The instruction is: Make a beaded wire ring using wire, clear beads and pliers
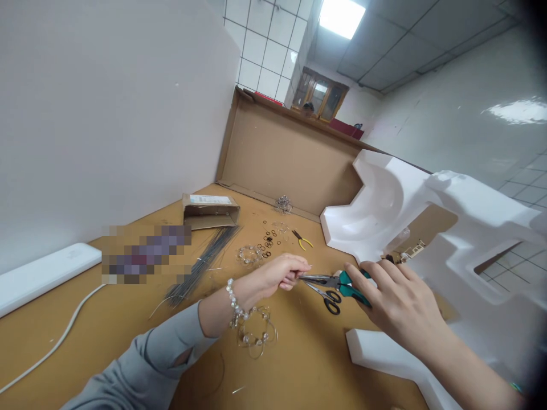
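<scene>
The right hand (399,293) holds the green pliers (331,281) by their handles, the fingers curled around the grips, so that the nose points to the left hand (280,272). The left hand's fingers are folded and pressed together at this nose, perhaps to keep a small thing steady; whether they pinch anything thin, one cannot tell. The pliers are above the middle of the desk (307,364), and the scissors (326,294) lie just below them, maybe to be within easy reach.

The wires (199,270) lie lengthwise in one bundle, near the box (211,216) at the far left corner, probably to stay straight. They look like thin, grey, stiff metal. A bead ring (258,341) of clear round beads, with loose wire loops, rests beside the left forearm, toward the near edge. Farther away, the black rings (269,240) are scattered near the yellow pliers (299,238). Along the far edge stands smooth brown cardboard (290,154); on the right side, white foam (376,188) shows moulded hollows and rounded corners.
</scene>
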